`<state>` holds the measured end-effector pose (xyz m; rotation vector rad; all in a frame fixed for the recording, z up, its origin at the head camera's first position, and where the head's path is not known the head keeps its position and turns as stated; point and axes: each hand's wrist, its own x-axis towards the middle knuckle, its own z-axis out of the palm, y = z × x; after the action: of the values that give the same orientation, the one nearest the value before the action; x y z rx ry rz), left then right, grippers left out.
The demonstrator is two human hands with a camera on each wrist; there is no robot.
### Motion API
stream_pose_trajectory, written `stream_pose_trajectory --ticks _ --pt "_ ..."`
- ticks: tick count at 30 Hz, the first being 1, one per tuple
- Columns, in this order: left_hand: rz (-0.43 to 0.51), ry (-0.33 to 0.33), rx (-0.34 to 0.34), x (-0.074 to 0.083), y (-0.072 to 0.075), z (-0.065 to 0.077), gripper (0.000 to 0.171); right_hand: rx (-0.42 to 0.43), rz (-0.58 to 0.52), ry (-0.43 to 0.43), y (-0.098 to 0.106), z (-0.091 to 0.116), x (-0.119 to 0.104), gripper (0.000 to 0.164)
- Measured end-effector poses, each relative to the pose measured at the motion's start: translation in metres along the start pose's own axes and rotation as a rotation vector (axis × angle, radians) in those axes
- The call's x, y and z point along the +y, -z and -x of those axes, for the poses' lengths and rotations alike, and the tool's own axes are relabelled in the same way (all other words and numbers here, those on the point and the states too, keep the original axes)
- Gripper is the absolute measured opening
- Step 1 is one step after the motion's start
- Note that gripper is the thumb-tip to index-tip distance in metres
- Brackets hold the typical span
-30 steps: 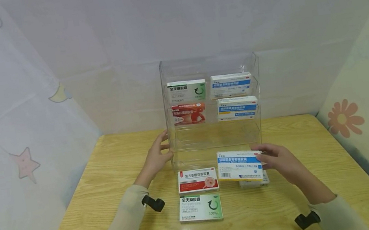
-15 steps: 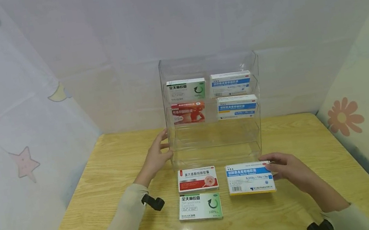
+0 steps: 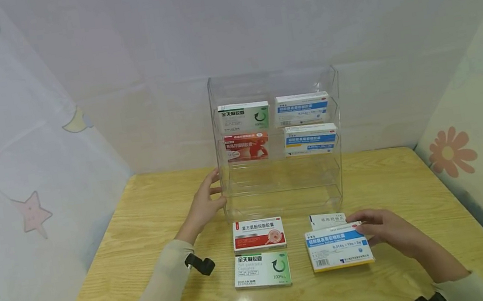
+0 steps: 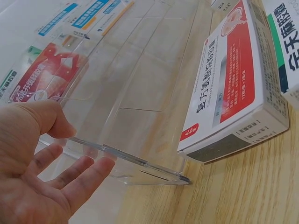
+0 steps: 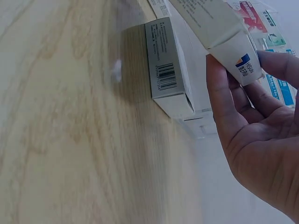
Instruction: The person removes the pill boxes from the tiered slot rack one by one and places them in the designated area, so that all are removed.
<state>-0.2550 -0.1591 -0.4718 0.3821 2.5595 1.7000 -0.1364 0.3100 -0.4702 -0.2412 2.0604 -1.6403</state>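
Note:
A clear tiered display rack [image 3: 280, 178] stands on the table with medicine boxes on its upper tiers. My left hand [image 3: 205, 205] steadies its left side, the thumb [image 4: 58, 121] at the panel's front edge and the fingers against the outer face. My right hand [image 3: 389, 230] pinches a blue-and-white medicine box [image 3: 338, 248] at its right end, thumb on the front, fingers behind. In the right wrist view this box [image 5: 238, 51] is tilted and raised off the table. Behind it lies a white medicine box [image 3: 327, 220], partly hidden by the held one.
A red-and-white medicine box [image 3: 258, 235] and a green-and-white one [image 3: 261, 271] lie in front of the rack. On the rack sit a green-and-white box [image 3: 244, 118], a red box [image 3: 247, 147] and two blue-and-white boxes [image 3: 302, 109]. The wooden table [image 3: 150, 200] meets cloth-covered walls.
My right hand has drawn the blue-and-white box toward me and to the right, uncovering part of the white box behind it. My left hand stays at the rack.

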Motion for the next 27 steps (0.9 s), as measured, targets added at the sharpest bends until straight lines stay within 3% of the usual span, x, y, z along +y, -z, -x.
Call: stream_pose_trajectory --ticks 20,27 --pt "0.02 0.008 0.0 0.002 0.0 0.001 0.088 -0.063 -0.007 -0.08 0.005 0.008 0.014 0.048" --pt "0.021 0.013 -0.003 0.002 0.0 0.001 0.088 -0.089 -0.021 -0.07 0.006 0.008 0.017 0.047"
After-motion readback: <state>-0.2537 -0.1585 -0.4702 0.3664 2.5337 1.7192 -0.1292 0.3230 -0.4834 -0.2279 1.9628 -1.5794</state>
